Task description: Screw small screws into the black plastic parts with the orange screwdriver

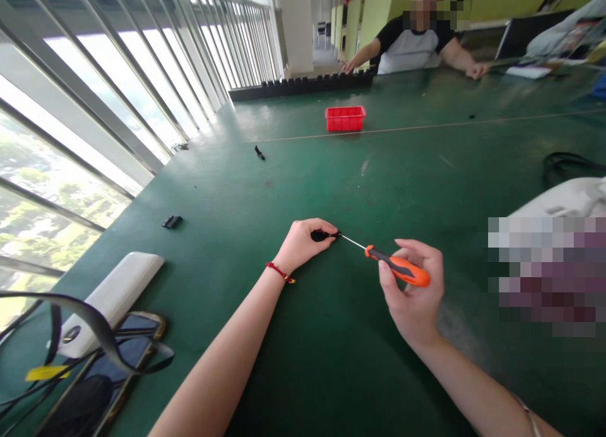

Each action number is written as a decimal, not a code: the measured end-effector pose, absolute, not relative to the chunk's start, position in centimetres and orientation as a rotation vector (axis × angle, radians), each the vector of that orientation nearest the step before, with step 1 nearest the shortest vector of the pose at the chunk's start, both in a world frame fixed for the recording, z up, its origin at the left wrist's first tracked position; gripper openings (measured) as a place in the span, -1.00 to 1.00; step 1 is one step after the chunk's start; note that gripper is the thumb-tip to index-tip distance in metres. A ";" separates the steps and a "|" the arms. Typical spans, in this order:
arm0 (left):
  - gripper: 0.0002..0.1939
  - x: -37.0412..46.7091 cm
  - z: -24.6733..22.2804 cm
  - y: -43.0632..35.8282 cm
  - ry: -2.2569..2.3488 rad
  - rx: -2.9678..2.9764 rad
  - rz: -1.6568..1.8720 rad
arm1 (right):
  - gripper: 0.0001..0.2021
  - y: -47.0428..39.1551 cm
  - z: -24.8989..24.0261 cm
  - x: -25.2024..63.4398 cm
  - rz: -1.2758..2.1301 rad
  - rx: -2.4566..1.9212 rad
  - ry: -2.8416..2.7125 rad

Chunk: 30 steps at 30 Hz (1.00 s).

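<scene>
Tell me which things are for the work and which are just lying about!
In the work:
- orange screwdriver, in the right hand
- small black part, in the left hand

Probably just lying about:
- phone
- white box
- red basket, though its use is unclear

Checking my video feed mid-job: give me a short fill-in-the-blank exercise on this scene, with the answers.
1. The right grip holds a screwdriver with a dark grey and ____ handle.
2. The left grip pinches a small part coloured ____.
3. The small open bin on the green table is ____.
4. A long white object lies to the ____ of both grips.

Missing words: orange; black; red; left.
</scene>
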<state>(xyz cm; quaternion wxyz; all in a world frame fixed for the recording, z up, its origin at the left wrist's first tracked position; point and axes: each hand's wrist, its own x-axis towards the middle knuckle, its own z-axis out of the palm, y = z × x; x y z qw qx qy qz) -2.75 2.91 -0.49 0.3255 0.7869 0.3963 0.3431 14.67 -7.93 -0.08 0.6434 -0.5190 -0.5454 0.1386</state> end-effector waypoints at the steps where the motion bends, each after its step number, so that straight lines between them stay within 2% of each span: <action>1: -0.88 -2.7 -0.5 2.9 1.038 2.063 0.900 | -0.63 -7.9 -0.1 14.7 0.305 -1.158 -1.236; 3: -0.87 -2.7 -0.5 2.9 1.030 2.063 0.902 | -0.61 -7.9 -0.2 14.8 0.323 -1.148 -1.234; 7: -0.87 -2.7 -0.5 2.9 1.024 2.068 0.903 | -0.88 -8.1 -0.3 14.9 0.350 -1.258 -1.261; 8: -0.87 -2.7 -0.4 2.8 1.029 2.070 0.902 | -0.89 -8.1 -0.3 14.8 0.344 -1.262 -1.265; 13: -0.87 -2.7 -0.3 2.8 1.039 2.069 0.896 | -0.62 -7.9 -0.1 14.7 0.277 -1.152 -1.238; 19: -0.87 -2.7 -0.3 2.8 1.048 2.070 0.896 | -0.88 -8.0 0.0 14.6 0.352 -1.286 -1.217; 23: -0.88 -2.7 -0.4 2.8 1.047 2.069 0.900 | -0.68 -7.9 -0.1 14.6 0.283 -1.178 -1.215; 25: -0.88 -2.7 -0.4 2.8 1.043 2.064 0.903 | -0.64 -7.9 -0.2 14.7 0.314 -1.160 -1.219; 30: -0.87 -2.7 -0.4 2.8 1.042 2.059 0.904 | -0.89 -8.1 -0.2 14.7 0.354 -1.292 -1.233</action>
